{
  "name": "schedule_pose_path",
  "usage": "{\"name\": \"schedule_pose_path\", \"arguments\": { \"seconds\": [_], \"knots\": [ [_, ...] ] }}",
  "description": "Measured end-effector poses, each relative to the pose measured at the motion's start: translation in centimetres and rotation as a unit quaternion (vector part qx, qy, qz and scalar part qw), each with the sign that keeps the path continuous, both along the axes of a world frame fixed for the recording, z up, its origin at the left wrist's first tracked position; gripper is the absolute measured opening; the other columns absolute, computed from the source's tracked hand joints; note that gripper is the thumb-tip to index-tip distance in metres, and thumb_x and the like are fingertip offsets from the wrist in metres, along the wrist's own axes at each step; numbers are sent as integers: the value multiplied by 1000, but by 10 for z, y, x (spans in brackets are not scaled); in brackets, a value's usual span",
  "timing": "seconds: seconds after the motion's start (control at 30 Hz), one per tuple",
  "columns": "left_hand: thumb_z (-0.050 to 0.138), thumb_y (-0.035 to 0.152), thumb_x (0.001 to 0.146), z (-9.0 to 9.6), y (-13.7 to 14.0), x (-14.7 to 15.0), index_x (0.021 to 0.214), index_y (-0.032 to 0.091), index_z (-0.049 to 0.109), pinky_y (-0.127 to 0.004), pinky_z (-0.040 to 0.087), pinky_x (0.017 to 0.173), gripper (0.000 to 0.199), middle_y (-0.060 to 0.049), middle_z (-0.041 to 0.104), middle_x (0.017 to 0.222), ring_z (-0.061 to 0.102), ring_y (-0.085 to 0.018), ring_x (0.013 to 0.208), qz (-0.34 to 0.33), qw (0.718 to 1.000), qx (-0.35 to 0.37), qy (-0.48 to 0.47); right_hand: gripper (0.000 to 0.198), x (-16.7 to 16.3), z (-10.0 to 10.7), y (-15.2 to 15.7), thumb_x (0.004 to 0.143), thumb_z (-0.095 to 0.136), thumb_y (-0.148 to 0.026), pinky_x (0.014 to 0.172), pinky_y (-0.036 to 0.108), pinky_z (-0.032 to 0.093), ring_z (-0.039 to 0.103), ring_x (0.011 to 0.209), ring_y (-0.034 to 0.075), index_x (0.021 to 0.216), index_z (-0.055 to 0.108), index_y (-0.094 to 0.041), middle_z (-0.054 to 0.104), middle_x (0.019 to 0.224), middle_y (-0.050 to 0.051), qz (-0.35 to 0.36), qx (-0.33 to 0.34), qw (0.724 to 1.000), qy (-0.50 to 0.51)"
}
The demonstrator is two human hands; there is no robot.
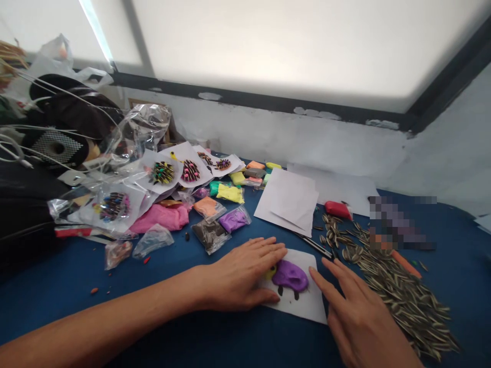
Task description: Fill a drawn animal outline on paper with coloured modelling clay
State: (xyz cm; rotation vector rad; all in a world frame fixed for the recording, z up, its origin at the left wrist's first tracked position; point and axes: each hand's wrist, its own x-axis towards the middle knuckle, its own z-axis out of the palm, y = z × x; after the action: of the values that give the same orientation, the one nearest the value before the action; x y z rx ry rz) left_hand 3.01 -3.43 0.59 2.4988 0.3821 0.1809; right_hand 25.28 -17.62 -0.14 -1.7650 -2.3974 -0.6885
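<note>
A white card (307, 309) lies on the blue table, bearing a flattened purple clay shape (291, 276) with two small dark feet below it. Part of a yellow clay piece (271, 272) shows at the purple shape's left end. My left hand (243, 276) rests flat over the card's left side, fingers stretched out, hiding some of the yellow clay. At the card's right edge is my right hand (358, 312), its fingers apart and holding nothing. Whether its fingertips touch the card I cannot tell. Many striped sunflower seeds (402, 291) lie to its right.
Blank paper sheets (287, 199) lie behind the card, with a dark slim tool (314, 245) by them. Clay packets, including a purple one (235, 219) and a black one (210, 235), sit left of centre. Decorated seed pieces (191, 170) and plastic bags (141, 128) fill the far left.
</note>
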Motion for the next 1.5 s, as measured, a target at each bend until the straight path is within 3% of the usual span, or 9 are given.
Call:
{"name": "schedule_pose_path", "arguments": {
  "seconds": [0.27,0.53,0.73,1.2,1.5],
  "knots": [
    [62,48,87,-9,1,-2,149,14,31,-46,13,121,77,-14,34,154,25,-26,146,0,999,15,-30,52,-8,12,-4,78,42,-7,79,45,61,66,112,32,119,71,-19,68,122,17,8,-3,1000,-17],
    [60,48,88,-6,1,-2,149,17,32,-45,13,121,74,-13,33,154,24,-26,146,-1,1000,21,-23,50,-16,15,-2,74,41,-7,71,39,63,70,103,32,111,75,-12,71,114,20,47,5,998,-49],
    [59,49,89,-6,1,-1,148,13,34,-44,11,122,73,-13,32,155,22,-25,147,-7,999,38,-8,52,-9,15,-10,77,44,-9,79,45,61,62,117,35,122,69,-15,63,129,21,46,-6,998,-35],
    [60,48,89,-7,2,-1,148,14,36,-43,13,122,72,-13,32,155,23,-25,147,-6,999,43,-16,54,-6,3,-10,75,45,-4,82,44,60,58,121,39,125,65,-11,60,132,25,82,-32,994,-59],
    [57,50,90,-4,1,-1,148,11,35,-40,9,122,73,-11,29,156,20,-23,147,-8,998,54,7,55,-3,5,-16,78,46,-6,84,48,59,50,129,39,129,63,-19,53,139,24,64,-34,997,-23]
  ]
}}
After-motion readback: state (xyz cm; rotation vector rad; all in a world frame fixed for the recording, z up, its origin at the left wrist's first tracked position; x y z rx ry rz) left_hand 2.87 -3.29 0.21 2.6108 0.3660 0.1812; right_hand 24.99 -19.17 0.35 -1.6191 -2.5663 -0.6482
